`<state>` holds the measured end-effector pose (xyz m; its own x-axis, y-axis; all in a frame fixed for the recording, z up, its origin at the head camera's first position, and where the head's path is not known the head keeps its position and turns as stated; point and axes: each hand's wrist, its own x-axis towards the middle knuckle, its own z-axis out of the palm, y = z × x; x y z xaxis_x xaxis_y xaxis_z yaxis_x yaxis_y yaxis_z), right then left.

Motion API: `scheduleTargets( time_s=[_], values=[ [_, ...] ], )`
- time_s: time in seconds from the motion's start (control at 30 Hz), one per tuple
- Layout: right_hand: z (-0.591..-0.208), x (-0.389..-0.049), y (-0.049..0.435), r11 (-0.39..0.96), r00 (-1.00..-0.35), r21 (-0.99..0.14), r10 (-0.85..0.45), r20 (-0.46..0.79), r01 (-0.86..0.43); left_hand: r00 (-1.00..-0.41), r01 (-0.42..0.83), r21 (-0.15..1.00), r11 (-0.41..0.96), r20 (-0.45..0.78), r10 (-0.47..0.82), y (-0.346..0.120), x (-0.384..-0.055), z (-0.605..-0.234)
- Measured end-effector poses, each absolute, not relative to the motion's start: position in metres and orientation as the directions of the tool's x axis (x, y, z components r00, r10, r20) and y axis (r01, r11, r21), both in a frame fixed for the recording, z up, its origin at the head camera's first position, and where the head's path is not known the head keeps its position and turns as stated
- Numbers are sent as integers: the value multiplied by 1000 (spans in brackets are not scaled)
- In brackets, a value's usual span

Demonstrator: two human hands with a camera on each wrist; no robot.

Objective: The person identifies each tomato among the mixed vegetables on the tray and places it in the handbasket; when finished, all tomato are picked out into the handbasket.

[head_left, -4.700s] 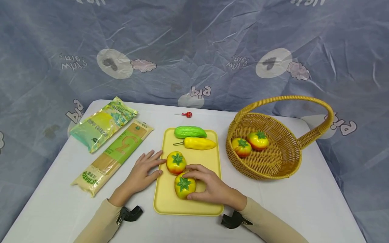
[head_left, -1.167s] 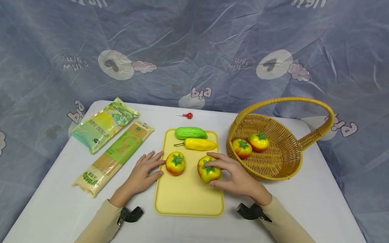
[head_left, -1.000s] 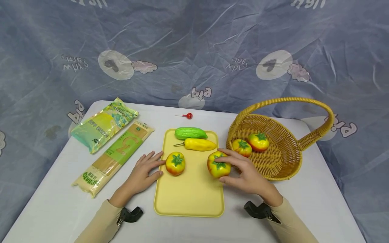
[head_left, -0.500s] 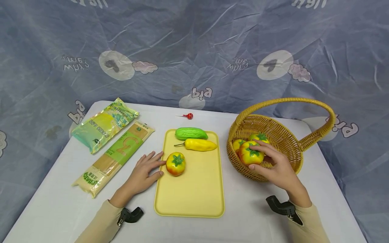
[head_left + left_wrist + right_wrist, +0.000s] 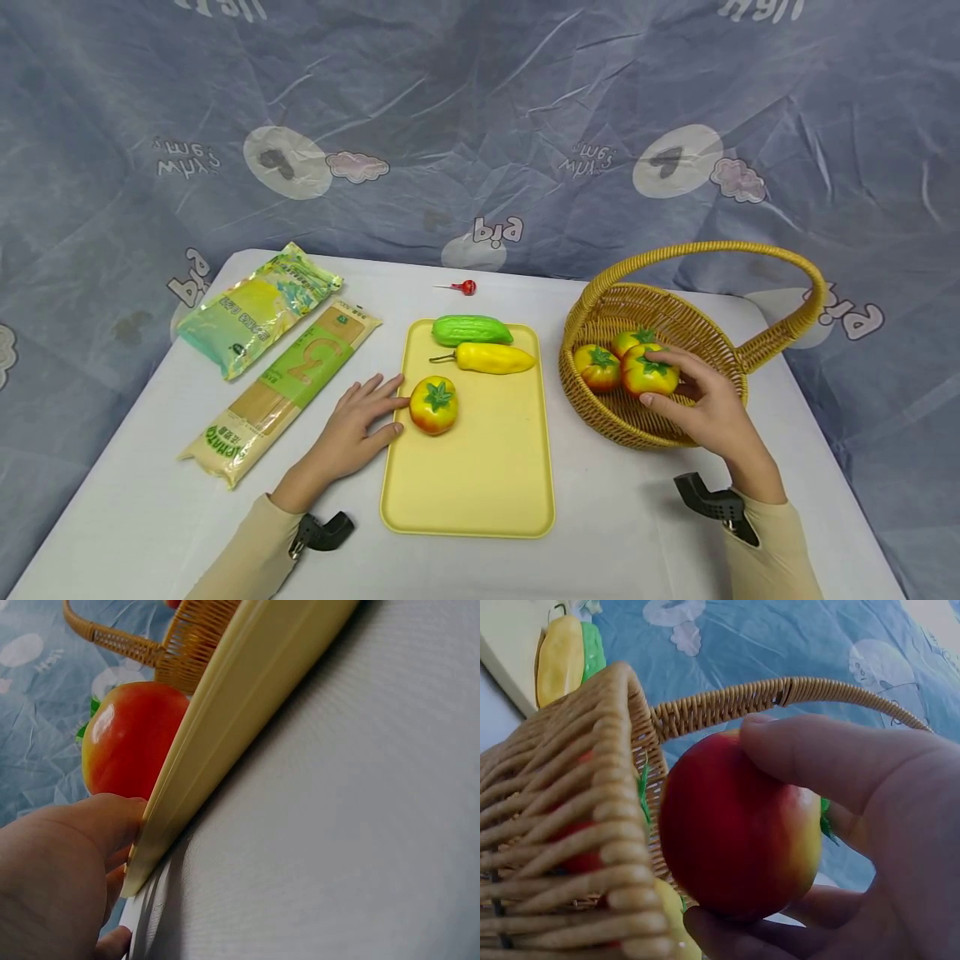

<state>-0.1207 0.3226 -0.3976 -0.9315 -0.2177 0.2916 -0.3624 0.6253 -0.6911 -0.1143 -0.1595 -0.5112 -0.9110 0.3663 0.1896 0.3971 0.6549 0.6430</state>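
My right hand (image 5: 705, 406) grips a yellow-red toy tomato (image 5: 647, 372) by its sides, inside the wicker basket (image 5: 622, 429). In the right wrist view, thumb and fingers wrap around this tomato (image 5: 735, 825). Two more tomatoes lie in the basket, one at the left (image 5: 597, 369) and one behind (image 5: 628, 340), partly covered. At the left rim of the yellow tray (image 5: 480, 483) rests my left hand (image 5: 354, 433), fingers spread and holding nothing. Its index fingertip is close to another tomato (image 5: 433, 407) on the tray; the left wrist view shows that tomato's red underside (image 5: 139, 742).
A green cucumber-like vegetable (image 5: 471, 330) and a yellow pepper (image 5: 495, 358) lie at the tray's far end. Behind the tray is a red lollipop (image 5: 468, 287). A noodle packet (image 5: 288, 383) and a green-yellow bag (image 5: 258, 308) lie at the left. The basket's handle (image 5: 708, 244) arches high.
My right hand has carried a tomato from the tray rightward into the basket, lately shifting it further right beside the other two. The left hand has stayed at the tray's edge.
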Motion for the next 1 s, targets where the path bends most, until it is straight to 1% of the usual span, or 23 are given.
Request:
scheduleTargets(
  time_s=[0.3, 0.6, 1.0],
  values=[
    [-402, -122, 329, 667, -947, -673, -222, 232, -321, -911, 397, 642, 656, 187, 369, -160, -114, -511],
    [-402, -123, 329, 709, -953, -639, -255, 162, -298, -910, 400, 640, 656, 192, 367, -160, -115, -511],
    [-404, -126, 330, 767, -966, -596, -250, 65, -239, -909, 402, 636, 658, 193, 368, -160, -115, -514]
  ],
)
